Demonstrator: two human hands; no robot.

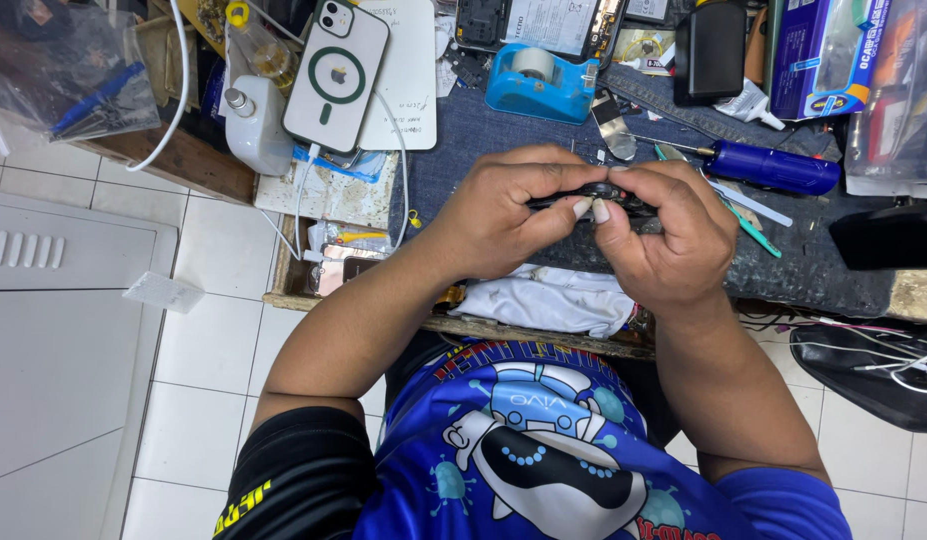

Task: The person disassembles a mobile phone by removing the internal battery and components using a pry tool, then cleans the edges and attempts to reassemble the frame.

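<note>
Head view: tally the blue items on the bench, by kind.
Tape dispenser: 1
Screwdriver handle: 1
Box: 1
Total: 3
Both hands, left hand and right hand, grip a thin black device, not blue.

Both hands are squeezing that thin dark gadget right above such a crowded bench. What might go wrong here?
1. The thin dark device is pinched edge-on between the left hand and right hand; too much pressure could probably bend or crack it.
2. If it slips, it may land on the blue-handled screwdriver or the metal tools beside it and get scratched.
3. Any small part that comes loose could vanish among the clutter or the white cloth below.
</note>
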